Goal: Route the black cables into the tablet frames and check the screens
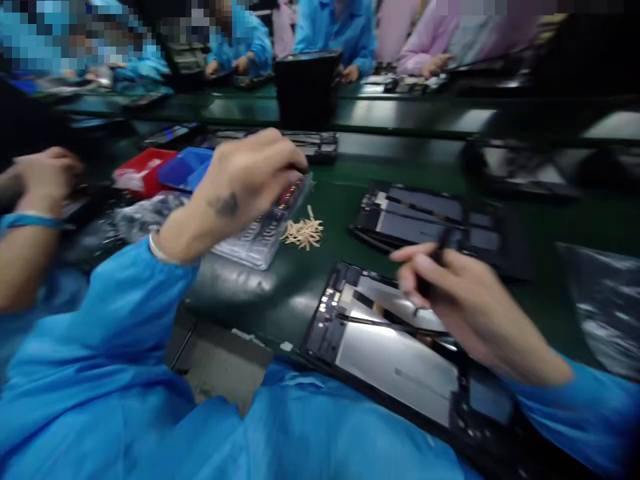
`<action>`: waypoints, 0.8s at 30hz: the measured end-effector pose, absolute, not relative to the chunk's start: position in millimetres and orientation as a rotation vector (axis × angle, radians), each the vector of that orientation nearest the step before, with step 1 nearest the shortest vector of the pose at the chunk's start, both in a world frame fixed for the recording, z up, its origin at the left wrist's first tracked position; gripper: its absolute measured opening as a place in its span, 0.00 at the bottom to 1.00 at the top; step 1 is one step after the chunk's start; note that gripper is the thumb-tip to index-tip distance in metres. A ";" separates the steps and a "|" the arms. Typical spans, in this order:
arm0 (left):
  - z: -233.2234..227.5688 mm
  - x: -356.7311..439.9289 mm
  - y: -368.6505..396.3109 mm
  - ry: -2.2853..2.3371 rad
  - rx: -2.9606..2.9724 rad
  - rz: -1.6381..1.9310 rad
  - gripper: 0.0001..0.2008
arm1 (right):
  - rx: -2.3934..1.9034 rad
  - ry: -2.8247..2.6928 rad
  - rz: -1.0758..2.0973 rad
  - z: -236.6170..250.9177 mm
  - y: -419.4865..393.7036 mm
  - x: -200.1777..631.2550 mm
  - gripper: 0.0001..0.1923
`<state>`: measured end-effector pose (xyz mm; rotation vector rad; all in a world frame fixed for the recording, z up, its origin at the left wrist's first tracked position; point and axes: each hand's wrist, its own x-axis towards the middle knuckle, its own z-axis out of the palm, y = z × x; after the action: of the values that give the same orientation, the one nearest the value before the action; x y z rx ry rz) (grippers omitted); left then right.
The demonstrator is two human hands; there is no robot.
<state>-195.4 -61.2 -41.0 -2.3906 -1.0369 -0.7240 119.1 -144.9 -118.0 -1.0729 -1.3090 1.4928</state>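
My left hand reaches over a clear plastic tray of small parts. Its fingers are bent down and pressed together, and whatever lies between their tips is hidden. In my right hand is a dark slim tool, blurred, so its exact kind does not show. That hand hovers above an opened tablet, which lies at an angle near my lap with its silvery inner plate and black cables exposed. Beside the tray sits a small pile of beige strips.
Behind the near tablet lies a second opened tablet. A red bin and a blue bin stand at the left, near crumpled clear bags. A co-worker's hand is at far left. A plastic bag lies right.
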 end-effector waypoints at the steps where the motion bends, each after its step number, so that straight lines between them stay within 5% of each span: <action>1: -44.9 -170.4 -73.7 -0.758 -2.372 -0.759 0.11 | -1.012 -1.216 1.638 -115.9 -143.3 109.8 0.14; 5: -67.4 -102.7 -101.5 0.202 -2.270 -0.705 0.07 | -0.850 -0.967 1.756 -114.8 -143.1 96.2 0.16; 9: -77.7 -79.1 -97.2 0.452 -2.190 -0.711 0.08 | -0.898 -0.935 1.660 -111.1 -151.6 104.3 0.09; 16: -83.3 -79.0 -93.9 0.462 -2.369 -0.733 0.05 | -0.973 -1.068 1.477 -113.9 -151.1 110.5 0.10; 24: -81.3 -83.2 -99.6 -0.332 -2.512 -0.709 0.06 | -1.091 -1.535 0.944 -119.3 -147.2 113.5 0.06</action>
<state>-83.2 -99.6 -81.3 -2.5116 -0.3324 -0.7095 113.5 -147.2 -119.3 -1.0909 -1.5346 0.9440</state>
